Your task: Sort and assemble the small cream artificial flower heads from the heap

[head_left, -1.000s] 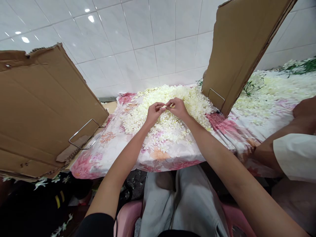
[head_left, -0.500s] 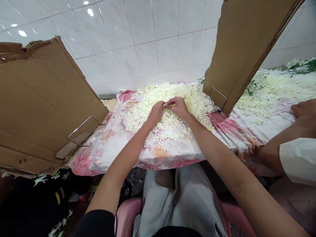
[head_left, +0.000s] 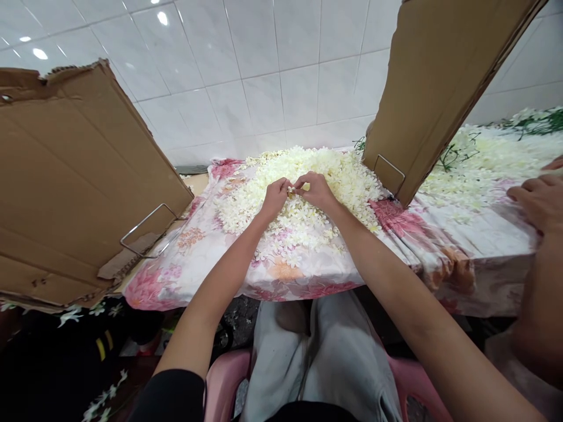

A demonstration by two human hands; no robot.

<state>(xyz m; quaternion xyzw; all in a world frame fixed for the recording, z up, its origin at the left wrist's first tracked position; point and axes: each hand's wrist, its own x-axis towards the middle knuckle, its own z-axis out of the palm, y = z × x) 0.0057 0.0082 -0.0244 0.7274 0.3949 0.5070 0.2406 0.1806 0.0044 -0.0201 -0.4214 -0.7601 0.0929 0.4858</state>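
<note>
Over a heap of loose white artificial flowers (head_left: 303, 225), my left hand (head_left: 275, 198) is closed in a pinch, with a small white flower (head_left: 291, 189) showing at its fingertips. My right hand (head_left: 315, 189) meets it there, thumb and forefinger pinched at the same flower. The fingertips nearly touch, so the exact grip is partly hidden. Pale petals and blossoms lie all around and beneath both hands on a pink-and-white floral cloth (head_left: 169, 287).
Cardboard panels stand at left (head_left: 65, 176) and right (head_left: 422, 76), with a metal wire stand (head_left: 145, 228) at the left one's foot. White tiles (head_left: 264, 53) rise behind. Beyond the right panel, another person's hand (head_left: 541, 196) is near more flowers (head_left: 475, 170).
My left hand has shifted slightly left, and the small white flower shows more clearly between my fingertips. At right, the other person's hand and arm have moved.
</note>
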